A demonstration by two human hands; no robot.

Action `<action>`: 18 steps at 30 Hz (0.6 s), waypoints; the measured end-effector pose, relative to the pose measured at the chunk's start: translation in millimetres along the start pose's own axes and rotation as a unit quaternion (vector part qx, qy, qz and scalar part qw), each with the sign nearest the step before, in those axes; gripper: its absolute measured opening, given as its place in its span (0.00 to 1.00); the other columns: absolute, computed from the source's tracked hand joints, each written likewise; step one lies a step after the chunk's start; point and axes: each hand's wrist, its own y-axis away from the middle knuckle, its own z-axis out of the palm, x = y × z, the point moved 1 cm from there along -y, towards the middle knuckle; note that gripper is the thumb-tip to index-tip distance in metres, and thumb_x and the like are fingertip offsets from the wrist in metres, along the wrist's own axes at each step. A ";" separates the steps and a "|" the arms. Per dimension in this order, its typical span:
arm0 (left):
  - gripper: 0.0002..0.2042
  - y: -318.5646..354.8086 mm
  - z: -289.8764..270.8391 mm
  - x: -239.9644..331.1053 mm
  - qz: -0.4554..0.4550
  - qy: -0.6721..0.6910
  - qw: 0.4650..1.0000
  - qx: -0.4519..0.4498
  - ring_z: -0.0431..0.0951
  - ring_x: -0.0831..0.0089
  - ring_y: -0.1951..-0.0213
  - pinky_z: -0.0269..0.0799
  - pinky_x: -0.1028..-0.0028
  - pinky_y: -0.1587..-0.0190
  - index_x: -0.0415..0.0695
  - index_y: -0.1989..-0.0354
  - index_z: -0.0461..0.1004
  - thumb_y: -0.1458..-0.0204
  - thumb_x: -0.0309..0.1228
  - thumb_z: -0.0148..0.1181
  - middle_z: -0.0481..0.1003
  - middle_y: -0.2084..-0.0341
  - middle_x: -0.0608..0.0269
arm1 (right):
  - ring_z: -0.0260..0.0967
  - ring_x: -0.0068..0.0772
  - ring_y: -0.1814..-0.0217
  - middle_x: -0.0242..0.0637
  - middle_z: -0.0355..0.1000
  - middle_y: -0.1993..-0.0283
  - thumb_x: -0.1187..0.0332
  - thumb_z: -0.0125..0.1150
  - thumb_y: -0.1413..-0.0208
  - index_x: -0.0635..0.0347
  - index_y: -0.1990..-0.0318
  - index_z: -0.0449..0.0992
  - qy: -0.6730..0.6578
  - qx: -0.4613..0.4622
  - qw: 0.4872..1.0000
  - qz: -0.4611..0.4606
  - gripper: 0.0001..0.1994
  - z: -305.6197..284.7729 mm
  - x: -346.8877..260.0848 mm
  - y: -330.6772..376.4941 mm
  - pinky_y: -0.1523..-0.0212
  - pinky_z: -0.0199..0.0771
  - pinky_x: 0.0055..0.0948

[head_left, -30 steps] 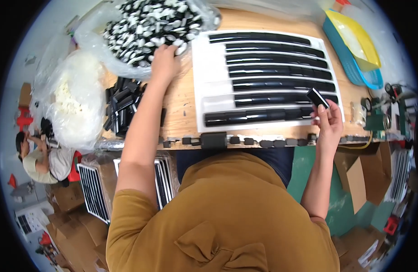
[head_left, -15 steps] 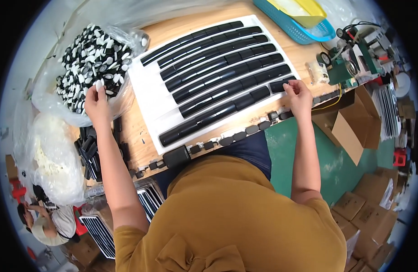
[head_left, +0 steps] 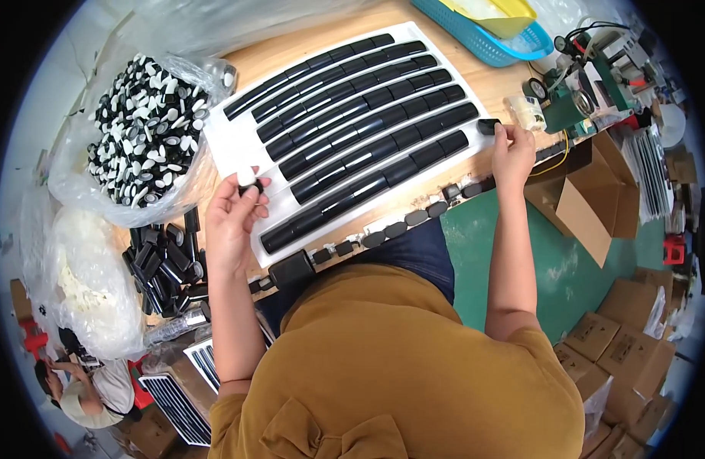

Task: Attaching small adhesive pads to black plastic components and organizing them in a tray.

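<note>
My left hand (head_left: 234,213) is closed on a small oval cap (head_left: 246,177), white on one side with black below, over the left edge of the white tray (head_left: 238,145). Between the thumb and fingers of my right hand (head_left: 513,153) is a short glossy black tube piece (head_left: 487,126), at the tray's right edge. Curved rows of black tube pieces (head_left: 383,121) fill much of the tray. The nearest row (head_left: 360,191) lies closest to my body and ends near my right hand.
A clear bag of black and white caps (head_left: 150,130) lies at the left, above a pile of loose black tubes (head_left: 165,264). A blue basket (head_left: 482,38), a green bench machine (head_left: 578,107) and an open carton (head_left: 589,206) are at the right. Another person (head_left: 100,390) sits at lower left.
My left hand has moved from the bag of caps to the tray's left edge, carrying a cap. My right hand has lifted the black tube piece from the nearest row's end and shifted slightly up and right.
</note>
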 end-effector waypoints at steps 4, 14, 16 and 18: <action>0.14 9.0 8.2 -2.2 -0.007 -0.011 1.000 -0.018 0.74 0.81 0.68 0.70 0.81 0.66 0.35 0.48 0.69 0.43 0.22 0.54 0.77 0.59 0.55 | 0.67 0.36 0.72 0.39 0.70 0.71 0.64 0.67 0.49 0.63 0.70 0.78 -0.104 -0.077 0.989 0.076 0.10 5.3 8.9 -8.7 0.66 0.69 0.33; 0.18 17.9 11.5 -4.7 -0.006 0.008 1.000 -0.001 0.81 0.64 0.62 0.78 0.74 0.61 0.39 0.45 0.63 0.44 0.21 0.55 0.77 0.60 0.49 | 0.67 0.38 0.60 0.39 0.68 0.63 0.71 0.63 0.47 0.59 0.60 0.75 -0.032 -0.092 0.989 -0.112 0.08 8.5 5.2 -6.1 0.58 0.68 0.31; 0.16 21.6 14.0 -6.2 0.002 0.019 1.000 -0.002 0.81 0.64 0.61 0.79 0.73 0.60 0.38 0.47 0.65 0.44 0.20 0.54 0.77 0.59 0.48 | 0.68 0.26 0.57 0.35 0.68 0.56 0.74 0.58 0.42 0.62 0.56 0.72 -0.184 -0.054 0.979 -0.072 0.08 3.2 -10.5 -8.5 0.55 0.69 0.26; 0.14 25.9 25.7 -4.7 0.001 0.030 0.998 -0.047 0.81 0.65 0.61 0.78 0.74 0.61 0.37 0.49 0.67 0.44 0.19 0.54 0.76 0.58 0.48 | 0.70 0.23 0.59 0.34 0.68 0.57 0.76 0.52 0.40 0.62 0.49 0.68 -0.378 -0.145 0.914 -0.006 0.13 -15.9 -59.3 -0.6 0.60 0.73 0.23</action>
